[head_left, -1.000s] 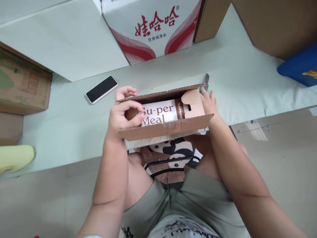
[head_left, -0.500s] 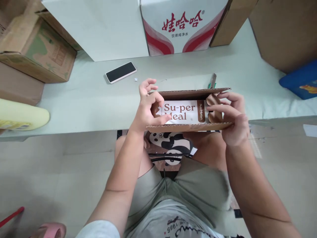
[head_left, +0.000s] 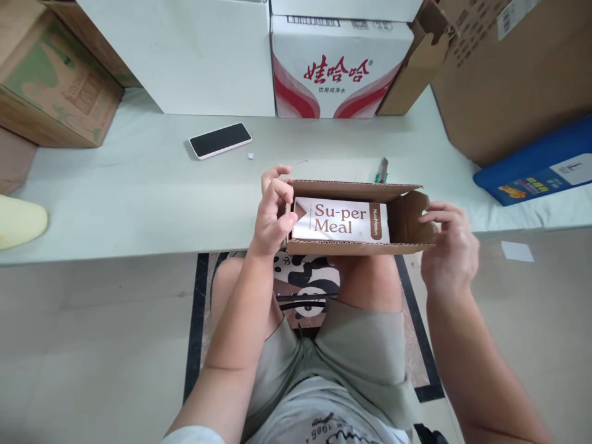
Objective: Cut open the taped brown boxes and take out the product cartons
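A brown corrugated cardboard box (head_left: 351,249) lies open at the near edge of the pale platform, above my knees. Inside it lies a white and brown carton (head_left: 340,220) printed "Su-per Meal". My left hand (head_left: 272,213) grips the box's left end, fingers curled over its edge. My right hand (head_left: 446,246) is at the right end, its fingertips pinching the box's rounded end flap (head_left: 411,213). A green-tipped utility knife (head_left: 383,171) lies just behind the box.
A black phone (head_left: 220,140) lies on the pale green platform (head_left: 115,197). Behind stand a red-and-white water carton (head_left: 340,68), a white box (head_left: 185,55) and brown boxes (head_left: 509,68). A blue item (head_left: 536,166) lies right, a yellow object (head_left: 18,221) far left.
My right hand has drawn back from over the carton to the box's right end flap, so the whole carton face shows. The view has tilted upward.
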A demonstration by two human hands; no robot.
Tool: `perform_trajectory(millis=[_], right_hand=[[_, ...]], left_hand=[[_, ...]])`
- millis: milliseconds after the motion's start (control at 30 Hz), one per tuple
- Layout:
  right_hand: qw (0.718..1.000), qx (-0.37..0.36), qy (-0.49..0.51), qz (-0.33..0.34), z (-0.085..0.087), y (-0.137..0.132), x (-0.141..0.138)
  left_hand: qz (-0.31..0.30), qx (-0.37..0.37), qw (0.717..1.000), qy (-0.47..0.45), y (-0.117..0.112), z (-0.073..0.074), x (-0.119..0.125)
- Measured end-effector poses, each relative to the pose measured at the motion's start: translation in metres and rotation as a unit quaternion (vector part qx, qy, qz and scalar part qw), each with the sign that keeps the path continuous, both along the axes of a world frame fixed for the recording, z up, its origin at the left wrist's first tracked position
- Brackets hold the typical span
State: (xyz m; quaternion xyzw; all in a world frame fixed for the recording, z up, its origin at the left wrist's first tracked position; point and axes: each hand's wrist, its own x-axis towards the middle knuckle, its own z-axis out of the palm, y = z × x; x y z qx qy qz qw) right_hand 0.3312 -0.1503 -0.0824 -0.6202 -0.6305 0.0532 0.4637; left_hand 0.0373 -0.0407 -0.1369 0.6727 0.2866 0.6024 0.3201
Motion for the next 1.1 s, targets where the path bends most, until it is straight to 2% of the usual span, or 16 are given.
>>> perform_trajectory(millis=[67,133,200,267,367,433,533,667,767,867,967,1033,1100], right_hand=[[0.997,0.064,0.004,-0.040,0.028,0.000,-0.013],[0.997,0.059,-0.057,0.014,0.057,0.006,-0.025],[0.982,-0.031,-0.136,0.128,0.080,0.019,-0.035],[0.938,-0.143,-0.220,0.226,0.092,0.037,-0.038],[0.870,-0.249,-0.321,0.279,0.091,0.063,-0.036],[0.840,-0.270,-0.372,0.287,0.085,0.074,-0.032],[0.815,-0.251,-0.437,0.286,0.073,0.082,-0.031],[0.797,-0.221,-0.489,0.277,0.065,0.085,-0.035],[0.807,-0.204,-0.481,0.276,0.069,0.086,-0.036],[0.848,-0.177,-0.410,0.285,0.077,0.087,-0.030],[0.897,-0.120,-0.314,0.288,0.083,0.086,-0.021],[0.916,-0.085,-0.267,0.286,0.085,0.084,-0.016],[0.923,-0.063,-0.241,0.292,0.085,0.084,-0.014]], left_hand=[[-0.004,0.005,1.000,-0.027,0.000,-0.001,-0.003],[-0.017,0.001,0.999,-0.045,0.000,0.000,-0.005],[-0.033,-0.004,0.998,-0.052,-0.001,0.002,-0.006],[-0.047,-0.007,0.997,-0.053,-0.003,0.004,-0.007],[-0.062,-0.013,0.997,-0.051,-0.006,0.007,-0.008],[-0.064,-0.014,0.997,-0.047,-0.007,0.007,-0.009],[-0.061,-0.018,0.997,-0.039,-0.009,0.008,-0.009],[-0.056,-0.023,0.998,-0.023,-0.008,0.006,-0.009],[-0.083,-0.011,0.996,-0.006,-0.007,0.003,-0.009],[-0.113,0.003,0.994,0.013,-0.006,-0.001,-0.011],[-0.146,-0.006,0.989,0.014,-0.005,-0.005,-0.016],[-0.175,-0.014,0.984,0.023,-0.005,-0.006,-0.018],[-0.187,-0.025,0.981,0.047,-0.007,-0.008,-0.018]])
